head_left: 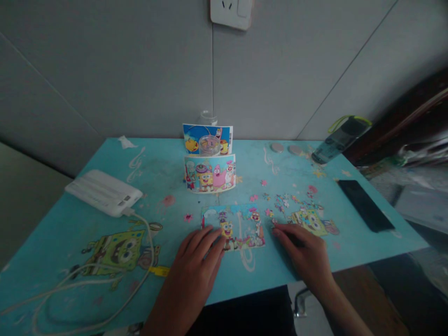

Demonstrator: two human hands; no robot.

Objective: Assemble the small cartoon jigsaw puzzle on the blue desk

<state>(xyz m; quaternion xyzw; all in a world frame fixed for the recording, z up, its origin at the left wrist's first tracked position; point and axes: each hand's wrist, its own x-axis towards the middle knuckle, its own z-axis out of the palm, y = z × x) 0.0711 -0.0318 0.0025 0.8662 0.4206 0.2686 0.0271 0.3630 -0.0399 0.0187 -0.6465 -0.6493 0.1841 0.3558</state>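
A partly assembled jigsaw puzzle [227, 229] lies on the blue patterned table [168, 177], with a gap inside its frame. My left hand [201, 254] rests flat over its lower left corner, fingers extended. To the right of the puzzle, my right hand [301, 249] has thumb and index finger pinched together at a small puzzle piece [274, 223]. Loose pieces [282, 201] are scattered beyond that hand. Behind the puzzle stands a picture card [210, 175] showing cartoon figures, and a second card [192, 140] is behind it with a clear round container [209, 145] in front.
A white power bank [105, 191] with a cable [151, 233] lies at the left. On the right are a black phone [366, 205] and a bottle [338, 140]. Two round lids [277, 147] lie near the back edge. A wall socket [231, 11] is above.
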